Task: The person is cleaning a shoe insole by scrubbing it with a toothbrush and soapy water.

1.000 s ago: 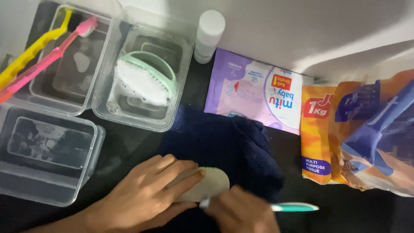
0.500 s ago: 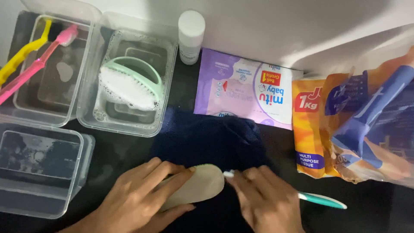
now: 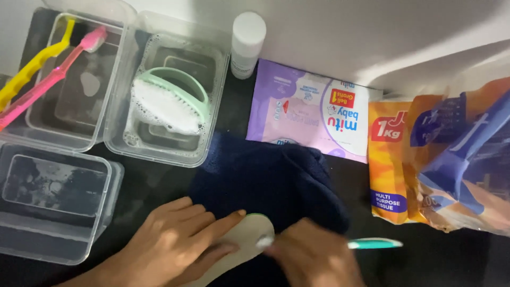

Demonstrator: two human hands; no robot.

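Fingers (image 3: 212, 226) of the left hand (image 3: 170, 247) lie flat and spread, pinning a pale, smooth, oval insole (image 3: 241, 244) onto a soft, dark navy cloth (image 3: 276, 180) on the black table (image 3: 467, 255). Right hand (image 3: 313, 260), blurred, is curled closed round a teal-handled toothbrush (image 3: 374, 244), bristle end on the insole's tip. Beyond: clear plastic tub (image 3: 119, 133) of suds holding a green scrubbing brush (image 3: 167, 103).

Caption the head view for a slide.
Left hand steadies a beige insole on a dark cloth; right hand holds a teal-handled toothbrush.
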